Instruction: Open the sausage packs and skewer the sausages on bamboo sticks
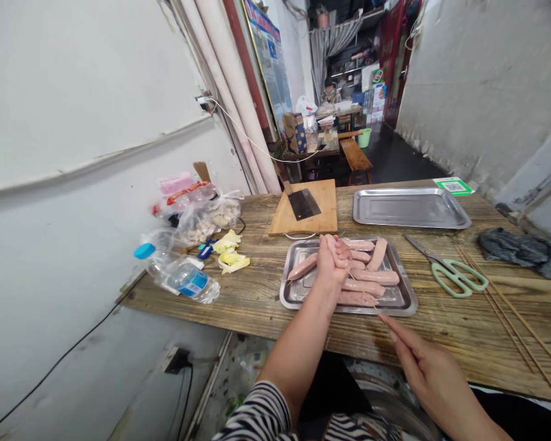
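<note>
My left hand [327,269] is wrapped round a pale pink sausage [333,248] above the metal tray [409,300]. From the near side of that hand runs a thin wooden skewer [377,311]. Its lower end is pinched between the thumb and fingers of my right hand [425,361], just off the tray's front edge. How deep the skewer sits in the sausage is hidden by my left fingers. Several more sausages [374,277] lie in the tray, and one sausage [303,267] at its left has a stick end showing.
Right of the tray lie green-handled scissors [459,278], bare skewers [509,318] and a dark cloth [523,251]. Behind are a second tray [411,208] and a cleaver [304,204] on a cutting board [326,196]. A water bottle [190,282] and plastic bags [202,220] occupy the left. A person [330,92] sits far back.
</note>
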`<state>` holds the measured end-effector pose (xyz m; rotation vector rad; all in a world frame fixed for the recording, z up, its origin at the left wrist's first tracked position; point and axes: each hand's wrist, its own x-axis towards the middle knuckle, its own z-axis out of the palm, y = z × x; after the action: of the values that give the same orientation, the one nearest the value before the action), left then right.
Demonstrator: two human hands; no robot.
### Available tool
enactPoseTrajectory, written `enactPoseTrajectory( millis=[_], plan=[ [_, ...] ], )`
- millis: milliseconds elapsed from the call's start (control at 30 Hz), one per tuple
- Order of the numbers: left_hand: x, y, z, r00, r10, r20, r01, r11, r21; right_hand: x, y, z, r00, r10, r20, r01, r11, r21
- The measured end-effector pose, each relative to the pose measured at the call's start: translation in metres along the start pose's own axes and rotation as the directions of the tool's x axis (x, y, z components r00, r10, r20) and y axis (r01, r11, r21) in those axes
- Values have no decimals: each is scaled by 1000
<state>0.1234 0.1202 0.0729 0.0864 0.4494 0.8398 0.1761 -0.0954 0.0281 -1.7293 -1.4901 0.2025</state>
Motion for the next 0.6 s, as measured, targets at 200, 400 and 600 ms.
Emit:
enactPoseTrajectory(
  millis=[200,400,600],
  plan=[
    [1,-6,-3,997,38,63,-38,999,-11,0,-2,5,1000,-18,-20,18,1000,3],
    [0,-9,-4,990,46,134,-47,999,3,2,-5,5,999,-28,-31,27,999,-19],
    [-3,-14,-8,981,61,185,-79,993,91,13,-10,7,994,-13,-106,11,1000,-14]
  ],
)
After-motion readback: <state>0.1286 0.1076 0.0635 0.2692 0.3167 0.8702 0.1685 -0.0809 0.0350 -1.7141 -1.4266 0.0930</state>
